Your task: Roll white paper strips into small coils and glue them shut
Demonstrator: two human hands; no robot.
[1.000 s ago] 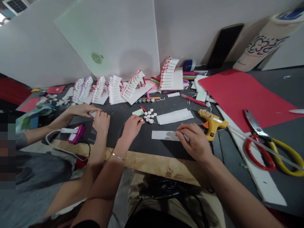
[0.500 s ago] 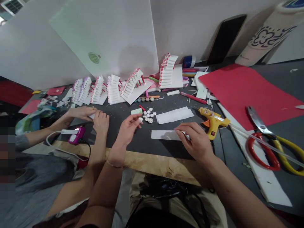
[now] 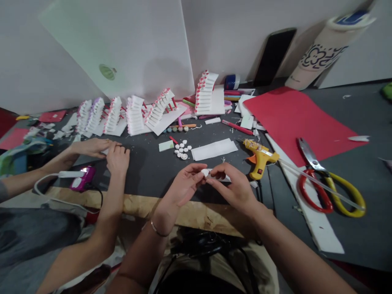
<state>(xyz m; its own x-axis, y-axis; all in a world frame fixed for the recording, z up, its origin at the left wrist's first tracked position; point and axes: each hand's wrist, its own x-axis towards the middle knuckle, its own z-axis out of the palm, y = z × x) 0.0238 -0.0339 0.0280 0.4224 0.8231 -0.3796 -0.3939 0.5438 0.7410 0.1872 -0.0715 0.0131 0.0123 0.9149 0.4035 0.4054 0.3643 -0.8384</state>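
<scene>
The left hand (image 3: 181,188) pinches a small white disc (image 3: 205,173) at its fingertips; the right hand (image 3: 236,191), fingers bent, meets it from the right, its grip unclear.

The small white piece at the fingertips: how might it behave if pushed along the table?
The small white piece is probably light, as it looks tiny in the left hand, so a nudge should shift it easily. Its visible outline looks rounded, so it might roll if set on edge.
</scene>
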